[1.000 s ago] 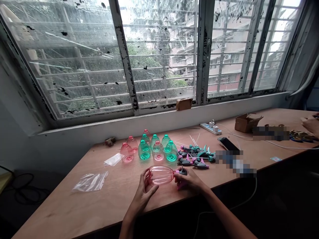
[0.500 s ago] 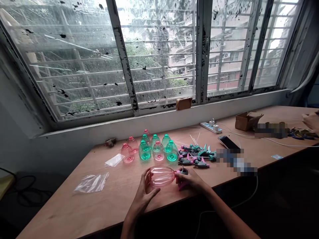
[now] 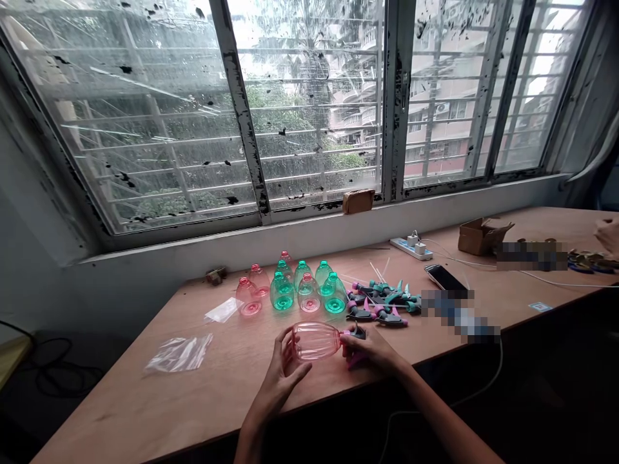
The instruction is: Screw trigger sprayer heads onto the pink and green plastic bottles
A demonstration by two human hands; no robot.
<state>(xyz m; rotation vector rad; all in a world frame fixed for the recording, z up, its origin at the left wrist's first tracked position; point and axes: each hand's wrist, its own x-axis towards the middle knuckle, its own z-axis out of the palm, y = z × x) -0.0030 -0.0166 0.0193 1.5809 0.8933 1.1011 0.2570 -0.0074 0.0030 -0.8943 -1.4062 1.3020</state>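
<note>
A clear pink bottle [image 3: 316,341] lies sideways in the air above the table's front edge, its base to the left. My left hand [image 3: 285,370] cups that base, with the fingers curled behind it and the thumb beneath, in a loose hold. At the bottle's neck, my right hand [image 3: 374,348] grips a grey and pink trigger sprayer [image 3: 356,361], partly hidden by the fingers. Behind my hands stand several pink bottles [image 3: 249,299] and green bottles [image 3: 333,296], upright and without tops. To their right lies a pile of trigger sprayers [image 3: 382,303] in grey, pink and teal.
Plastic bags [image 3: 178,354] lie on the wooden table [image 3: 111,412] at left. Toward the right are a phone [image 3: 447,281], a power strip [image 3: 411,248] with cables, and a cardboard box [image 3: 483,236]. Another person's hand [image 3: 608,233] shows at the far right edge.
The view has shifted very slightly. Both my hands keep their hold on the pink bottle and the sprayer. The other person's hand at far right has moved a little toward the edge.
</note>
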